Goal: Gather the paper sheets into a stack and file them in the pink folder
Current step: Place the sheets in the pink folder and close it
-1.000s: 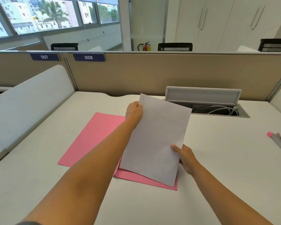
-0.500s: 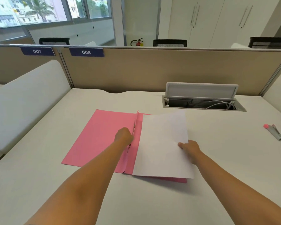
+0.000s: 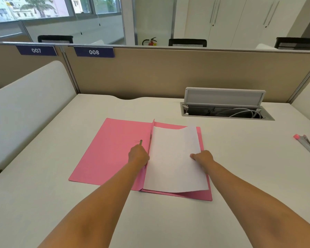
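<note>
The pink folder (image 3: 113,151) lies open on the white desk. A stack of white paper sheets (image 3: 172,158) rests on its right half, with the far right corner curling up. My left hand (image 3: 139,154) is closed at the folder's spine, on the sheets' left edge, next to a thin metal fastener prong (image 3: 140,141). My right hand (image 3: 203,157) grips the right edge of the sheets with the thumb on top.
A pink and grey stapler (image 3: 305,144) lies on the desk at the far right. An open cable tray (image 3: 225,111) with its lid up sits behind the folder. A beige partition (image 3: 168,74) closes the back; a white divider (image 3: 25,101) stands at the left.
The sheets were held up tilted above the folder; both hands have lowered them flat onto the folder's right half. My left hand has moved from the sheets' top corner down to the spine.
</note>
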Demonstrator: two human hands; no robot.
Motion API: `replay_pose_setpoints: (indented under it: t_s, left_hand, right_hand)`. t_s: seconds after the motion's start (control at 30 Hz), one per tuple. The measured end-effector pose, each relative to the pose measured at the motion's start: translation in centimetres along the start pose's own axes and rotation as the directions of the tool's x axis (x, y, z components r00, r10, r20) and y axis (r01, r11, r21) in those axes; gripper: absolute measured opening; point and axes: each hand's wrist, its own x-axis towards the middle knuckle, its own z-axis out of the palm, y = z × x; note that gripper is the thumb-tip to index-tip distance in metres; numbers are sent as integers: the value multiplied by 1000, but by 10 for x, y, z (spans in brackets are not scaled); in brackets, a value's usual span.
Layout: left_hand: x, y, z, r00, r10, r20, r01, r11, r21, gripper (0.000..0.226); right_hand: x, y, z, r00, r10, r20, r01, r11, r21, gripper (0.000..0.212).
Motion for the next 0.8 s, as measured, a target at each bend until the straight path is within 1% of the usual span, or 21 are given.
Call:
replay_pose_setpoints:
  t_s: [0.2, 0.33, 0.43, 0.5, 0.6, 0.67, 0.73, 0.8]
  left_hand:
    - [-1, 1, 4, 1000, 14, 3, -14, 1000, 8, 21]
    - [-3, 3, 0, 999, 42, 16, -43, 998, 36, 15]
    - [-2, 1, -15, 998, 59, -38, -57, 997, 54, 9]
    - [2, -8, -34, 995, 47, -88, -39, 995, 91, 10]
    - [11, -40, -64, 988, -6, -153, 37, 979, 202, 45]
    - [14, -67, -80, 978, -100, -183, 153, 942, 299, 56]
    - [11, -91, -93, 950, -237, -205, 290, 912, 289, 64]
    - [8, -108, -99, 920, -328, -213, 375, 895, 242, 67]
  right_hand:
    - [4, -3, 1, 999, -15, -36, 14, 999, -35, 42]
    - [4, -6, -2, 995, -59, -84, 49, 992, -119, 49]
    - [5, -4, -3, 985, -98, -144, 80, 989, -122, 59]
    - [7, -1, -6, 972, -81, -221, 50, 988, -143, 62]
    - [10, 4, -12, 954, -21, -299, -37, 981, -190, 59]
    - [12, 8, -14, 955, 10, -295, -72, 977, -199, 56]
    - [14, 10, -14, 959, 13, -284, -77, 974, -215, 55]
    - [14, 11, -13, 961, 5, -276, -74, 967, -243, 55]
